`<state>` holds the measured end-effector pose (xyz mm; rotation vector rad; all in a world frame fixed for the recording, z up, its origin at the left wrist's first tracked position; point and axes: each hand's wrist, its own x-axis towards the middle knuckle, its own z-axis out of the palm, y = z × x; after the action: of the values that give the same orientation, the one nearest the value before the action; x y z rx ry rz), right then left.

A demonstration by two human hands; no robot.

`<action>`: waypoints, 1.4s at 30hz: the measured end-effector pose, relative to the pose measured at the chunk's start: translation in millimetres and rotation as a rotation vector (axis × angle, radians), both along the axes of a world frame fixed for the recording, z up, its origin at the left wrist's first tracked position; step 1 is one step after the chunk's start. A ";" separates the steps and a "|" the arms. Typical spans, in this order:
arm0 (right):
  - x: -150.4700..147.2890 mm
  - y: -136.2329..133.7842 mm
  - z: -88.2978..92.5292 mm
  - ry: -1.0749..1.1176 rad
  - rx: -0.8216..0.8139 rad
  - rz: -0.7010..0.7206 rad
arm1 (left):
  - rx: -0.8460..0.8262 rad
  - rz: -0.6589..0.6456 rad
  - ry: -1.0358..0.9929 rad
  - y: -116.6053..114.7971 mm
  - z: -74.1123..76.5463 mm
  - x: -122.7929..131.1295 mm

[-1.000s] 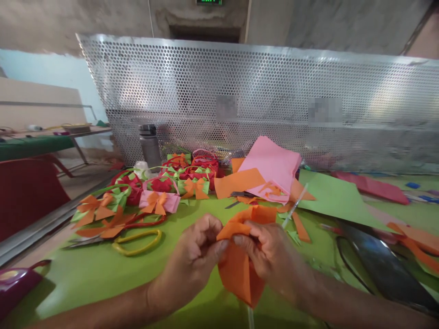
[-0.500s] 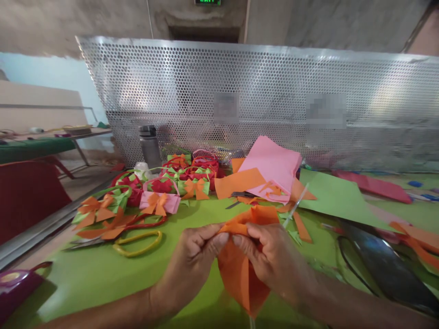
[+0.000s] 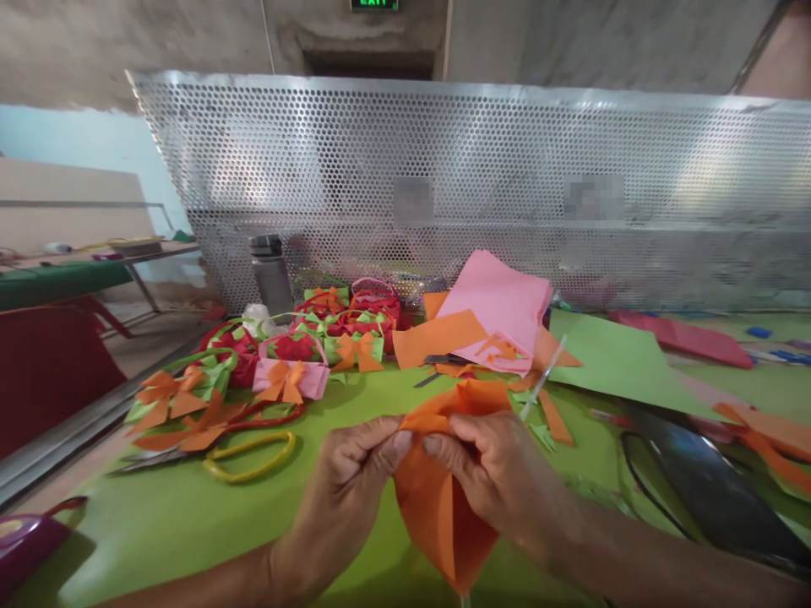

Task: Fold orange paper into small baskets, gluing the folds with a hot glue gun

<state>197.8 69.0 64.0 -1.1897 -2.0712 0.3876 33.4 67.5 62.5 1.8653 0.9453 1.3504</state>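
Observation:
A folded sheet of orange paper [image 3: 426, 490] is held upright above the green tabletop, its lower end narrowing to a corner. My left hand [image 3: 355, 485] pinches its top left edge between thumb and fingers. Close beside it, my right hand [image 3: 500, 469] pinches the same upper edge, the thumb pressed on the near face. Both thumbs are slightly apart, and the fingers behind the paper are hidden. A thin clear stick shows just below the paper's bottom tip.
Scissors [image 3: 250, 458] with yellow and red handles lie left, near small paper bags with bows [image 3: 290, 382]. Behind are a bottle [image 3: 271, 274], pink sheets [image 3: 498, 300] and a perforated metal screen [image 3: 355, 152]. Right are green paper [image 3: 617, 363], a glue stick [image 3: 543, 378] and a dark phone [image 3: 710, 481].
The thumbs have drawn a little farther apart along the paper's upper edge. The whole view has shifted slightly, and both hands still grip the orange paper.

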 end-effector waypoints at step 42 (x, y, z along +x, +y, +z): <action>-1.2 1.0 1.0 -0.199 -0.027 -0.109 | -0.244 -0.165 -0.123 -0.2 -7.9 0.8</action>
<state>196.5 69.9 65.0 -1.3998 -2.1614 0.2553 34.2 67.3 54.6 1.6195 0.8335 1.1802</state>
